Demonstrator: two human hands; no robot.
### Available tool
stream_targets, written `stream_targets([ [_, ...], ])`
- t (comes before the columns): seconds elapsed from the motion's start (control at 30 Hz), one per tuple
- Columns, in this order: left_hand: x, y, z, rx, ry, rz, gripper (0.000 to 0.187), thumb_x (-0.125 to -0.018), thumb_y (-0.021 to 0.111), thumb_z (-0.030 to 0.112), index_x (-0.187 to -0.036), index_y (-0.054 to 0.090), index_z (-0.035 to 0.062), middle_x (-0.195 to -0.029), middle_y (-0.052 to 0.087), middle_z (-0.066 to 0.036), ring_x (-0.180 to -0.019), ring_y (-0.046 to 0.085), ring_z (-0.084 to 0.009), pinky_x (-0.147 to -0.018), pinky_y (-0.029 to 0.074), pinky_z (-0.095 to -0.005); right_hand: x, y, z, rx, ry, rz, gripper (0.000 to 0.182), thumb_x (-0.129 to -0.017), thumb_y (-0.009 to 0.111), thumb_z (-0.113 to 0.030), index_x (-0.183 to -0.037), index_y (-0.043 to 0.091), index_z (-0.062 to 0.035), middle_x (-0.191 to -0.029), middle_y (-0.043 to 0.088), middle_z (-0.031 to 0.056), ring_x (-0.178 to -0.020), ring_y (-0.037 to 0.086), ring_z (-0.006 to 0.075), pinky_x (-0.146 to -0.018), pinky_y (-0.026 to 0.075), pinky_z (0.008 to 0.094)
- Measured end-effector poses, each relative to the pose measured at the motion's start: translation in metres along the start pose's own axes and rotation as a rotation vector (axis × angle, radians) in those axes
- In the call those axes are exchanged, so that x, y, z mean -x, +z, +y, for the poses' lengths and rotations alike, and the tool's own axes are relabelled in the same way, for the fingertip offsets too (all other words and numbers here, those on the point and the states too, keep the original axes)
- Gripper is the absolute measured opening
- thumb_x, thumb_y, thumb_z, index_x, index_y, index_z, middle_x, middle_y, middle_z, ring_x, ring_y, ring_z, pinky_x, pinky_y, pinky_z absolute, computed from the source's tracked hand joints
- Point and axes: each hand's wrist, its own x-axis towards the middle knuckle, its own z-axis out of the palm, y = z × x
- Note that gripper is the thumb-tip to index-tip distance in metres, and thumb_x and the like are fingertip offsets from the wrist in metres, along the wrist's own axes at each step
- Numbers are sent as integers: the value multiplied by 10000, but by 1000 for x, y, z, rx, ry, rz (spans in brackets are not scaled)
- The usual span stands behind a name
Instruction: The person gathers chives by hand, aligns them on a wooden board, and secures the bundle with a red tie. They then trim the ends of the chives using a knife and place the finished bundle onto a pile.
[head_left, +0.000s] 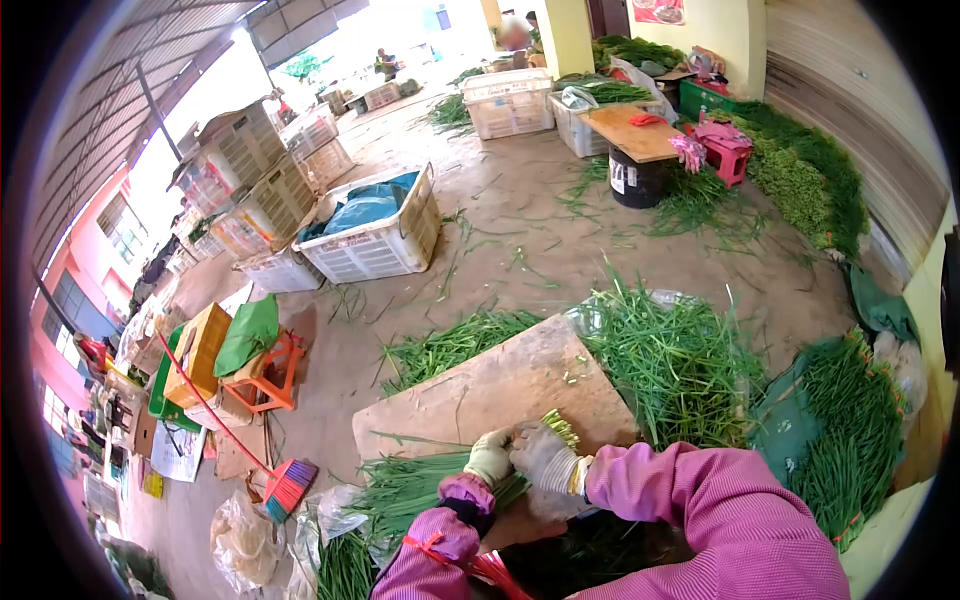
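On the near part of a wooden board [490, 385], my two gloved hands are close together over a bunch of green chives [560, 428]. The fingers of my right hand [543, 460], in a greyish glove with a striped cuff, are closed round the bunch near its pale stalk ends. Touching it from the left, my left hand [490, 457] in a pale glove is also closed on the bunch. Long green leaves [420, 490] trail out below my left wrist. To the right of the board lies a big loose heap of chives [670, 360].
A broom [290, 488] and plastic bags [245, 540] are at the left, near an orange stool [270, 375]. Ahead stands a white crate [385, 245] with blue sheeting. Bundled chives [850, 430] lie at far right. Farther back are a black bucket [640, 182] and people.
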Motion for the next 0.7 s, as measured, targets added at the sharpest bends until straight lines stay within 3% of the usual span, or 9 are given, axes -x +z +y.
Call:
stream_targets([
  [0.07, -9, -10, 19, -203, -108, -222, 214, -812, 670, 19, -1022, 665, 58, -919, 679, -9, -860, 604, -97, -769, 498, -271, 4, 8, -8, 53, 75, 23, 94, -748, 594, -195, -704, 651, -136, -763, 659, 70, -825, 651, 238, -850, 482, 399],
  [0.23, -21, -15, 43, -155, -116, -350, 189, -773, 705, 97, -952, 666, 50, -827, 674, -38, -809, 619, -140, -731, 504, -315, 10, 12, -23, 40, 240, 203, 81, -740, 598, -187, -672, 613, -145, -719, 605, 66, -805, 625, 249, -881, 462, 402],
  [0.33, -28, -21, 59, -402, -69, -441, 156, -841, 639, 197, -928, 655, 69, -861, 672, -189, -820, 639, -368, -730, 497, -411, 12, 22, -39, 12, 331, 300, 88, -721, 631, -187, -671, 584, -132, -724, 578, 71, -810, 597, 266, -908, 445, 429],
  [0.43, -35, -24, 68, -407, -93, -520, 158, -861, 613, 197, -948, 654, 71, -871, 675, -185, -864, 651, -372, -741, 504, -411, 12, 28, -47, 23, 405, 293, 117, -734, 655, -207, -699, 582, -122, -735, 573, 80, -825, 579, 287, -919, 429, 437],
  [0.5, -48, -21, 80, -526, -116, -516, 199, -829, 652, 163, -1006, 671, 75, -884, 690, -143, -838, 663, -264, -743, 511, -378, 9, 34, -53, 76, 491, 314, 118, -781, 623, -205, -714, 579, -119, -746, 547, 73, -823, 572, 285, -929, 419, 448],
  [0.57, -59, -19, 91, -581, -321, -732, 225, -842, 653, 177, -1051, 689, 100, -930, 706, -124, -879, 675, -259, -763, 520, -378, 7, 33, -59, 49, 516, 304, 124, -805, 615, -213, -745, 597, -105, -746, 548, 92, -825, 563, 295, -928, 419, 445],
  [0.63, -76, -5, 54, -971, -277, -898, 343, -777, 724, 315, -1070, 726, 136, -1004, 723, -105, -897, 689, -304, -811, 545, -380, 5, 24, -64, 68, 556, 473, 132, -817, 598, -212, -776, 627, -90, -778, 573, 115, -860, 563, 312, -944, 412, 448],
  [0.67, -70, -4, 39, -1041, -100, -766, 397, -732, 749, 358, -1063, 735, 141, -1006, 725, -103, -895, 689, -308, -831, 545, -388, 10, 56, -58, -79, 619, 546, 146, -825, 586, -215, -818, 646, -82, -816, 597, 128, -900, 563, 326, -970, 398, 461],
  [0.7, -75, 5, 20, -1126, -326, -782, 603, -679, 803, 388, -1238, 644, 229, -1181, 680, -31, -1105, 644, -257, -938, 518, -377, 8, 52, -66, -121, 680, 599, 145, -814, 591, -197, -866, 650, -75, -872, 627, 142, -939, 577, 336, -986, 396, 467],
])
